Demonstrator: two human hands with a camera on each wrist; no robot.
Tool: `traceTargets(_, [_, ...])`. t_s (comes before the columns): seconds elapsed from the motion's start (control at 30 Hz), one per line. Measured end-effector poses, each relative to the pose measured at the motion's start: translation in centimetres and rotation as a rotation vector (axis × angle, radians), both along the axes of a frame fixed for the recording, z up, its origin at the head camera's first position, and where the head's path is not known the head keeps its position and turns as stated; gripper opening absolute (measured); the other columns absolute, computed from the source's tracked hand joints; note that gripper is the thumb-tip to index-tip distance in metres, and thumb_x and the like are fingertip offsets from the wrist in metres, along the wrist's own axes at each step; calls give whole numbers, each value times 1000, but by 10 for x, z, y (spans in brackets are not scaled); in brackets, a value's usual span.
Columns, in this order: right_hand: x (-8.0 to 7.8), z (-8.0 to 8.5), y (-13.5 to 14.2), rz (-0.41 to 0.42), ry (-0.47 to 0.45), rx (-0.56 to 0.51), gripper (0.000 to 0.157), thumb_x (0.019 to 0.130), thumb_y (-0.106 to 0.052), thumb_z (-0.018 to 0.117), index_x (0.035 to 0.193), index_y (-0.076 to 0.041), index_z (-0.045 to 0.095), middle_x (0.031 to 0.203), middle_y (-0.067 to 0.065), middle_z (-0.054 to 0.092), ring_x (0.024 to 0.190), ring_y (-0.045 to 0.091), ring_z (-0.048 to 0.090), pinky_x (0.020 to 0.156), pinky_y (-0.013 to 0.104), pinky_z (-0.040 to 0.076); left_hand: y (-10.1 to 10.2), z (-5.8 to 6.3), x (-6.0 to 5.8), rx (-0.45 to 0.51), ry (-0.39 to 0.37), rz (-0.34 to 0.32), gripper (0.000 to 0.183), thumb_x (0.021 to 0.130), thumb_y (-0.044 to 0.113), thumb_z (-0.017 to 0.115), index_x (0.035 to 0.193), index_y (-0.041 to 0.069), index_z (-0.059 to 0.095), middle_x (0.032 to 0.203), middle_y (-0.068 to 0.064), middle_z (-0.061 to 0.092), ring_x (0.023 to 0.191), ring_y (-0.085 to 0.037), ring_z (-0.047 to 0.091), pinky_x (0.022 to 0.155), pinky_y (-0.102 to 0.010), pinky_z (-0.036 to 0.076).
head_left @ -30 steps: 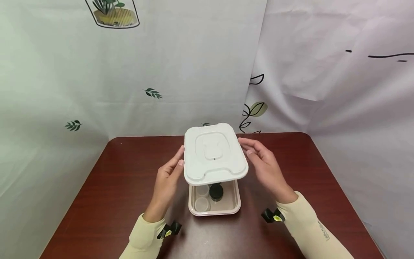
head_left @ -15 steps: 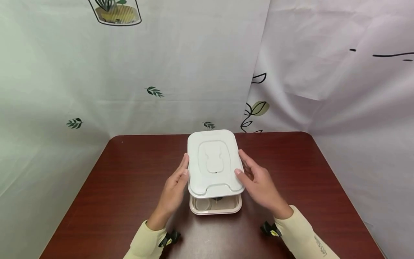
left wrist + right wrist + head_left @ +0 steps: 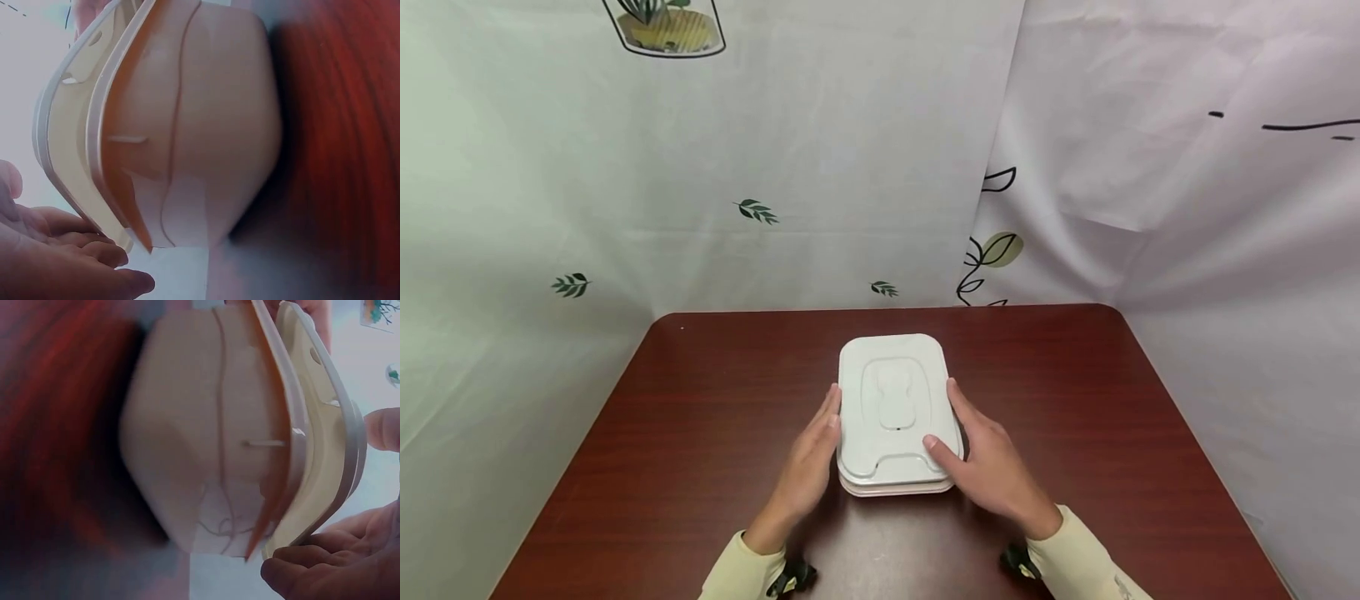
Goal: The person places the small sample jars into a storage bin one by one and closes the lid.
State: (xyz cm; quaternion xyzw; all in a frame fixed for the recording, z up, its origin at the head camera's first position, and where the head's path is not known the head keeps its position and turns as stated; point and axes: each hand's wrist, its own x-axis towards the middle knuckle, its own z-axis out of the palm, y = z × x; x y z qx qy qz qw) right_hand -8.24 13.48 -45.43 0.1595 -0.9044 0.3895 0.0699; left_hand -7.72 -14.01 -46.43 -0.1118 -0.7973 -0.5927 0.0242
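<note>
A white plastic lid [image 3: 895,400] with rounded corners and a raised pattern lies over a beige rectangular box [image 3: 219,125] on the table. From both wrist views, a gap shows between the near part of the lid and the box rim [image 3: 297,434]. My left hand [image 3: 808,458] holds the lid's left side, fingers along its edge and thumb beside it. On the right, my right hand [image 3: 988,454] grips the lid with the thumb on its top and the fingers at its side edge. The inside of the box is hidden from above.
The dark red-brown table [image 3: 715,400] extends around the box on all sides. Light cloth [image 3: 850,150] with printed leaves hangs behind and beside it. A dark wrist camera [image 3: 793,575] sits below the left hand.
Both hands have lowered the lid and brought it toward me over the box. The round containers inside, visible before, are now covered. The right thumb has come onto the lid's top.
</note>
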Motion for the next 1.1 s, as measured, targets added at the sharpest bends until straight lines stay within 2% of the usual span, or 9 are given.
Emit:
traceTargets(0.3, [5, -12, -3, -30, -12, 23, 85, 98, -44, 72, 165, -8, 34, 168, 8, 39, 151, 26, 45, 119, 51, 42, 2, -8, 4, -21, -28, 32, 54, 116, 23, 35, 160, -7, 32, 172, -21, 26, 162, -42, 17, 114, 0, 12])
traceTargets(0.97, [4, -18, -4, -31, -26, 34, 85, 97, -41, 74, 164, -6, 35, 168, 11, 39, 151, 28, 45, 119, 51, 43, 3, -13, 2, 1, -82, 28, 56, 116, 27, 38, 161, -6, 33, 173, -20, 25, 163, -36, 16, 112, 0, 13])
traceTargets(1.03, [3, -18, -2, -20, -9, 48, 83, 97, -41, 74, 163, -7, 39, 168, 11, 40, 152, 29, 45, 118, 52, 44, 4, -13, 1, -11, -95, 39, 56, 115, 28, 40, 161, -5, 34, 173, -20, 27, 163, -35, 18, 116, -4, 15])
traceTargets(1.1, [2, -17, 2, -8, 17, 74, 79, 96, -41, 74, 161, -8, 44, 167, 12, 43, 152, 32, 45, 117, 55, 44, 4, -12, 1, -42, -98, 64, 55, 114, 28, 45, 160, -1, 40, 170, -20, 34, 161, -35, 25, 123, -16, 22])
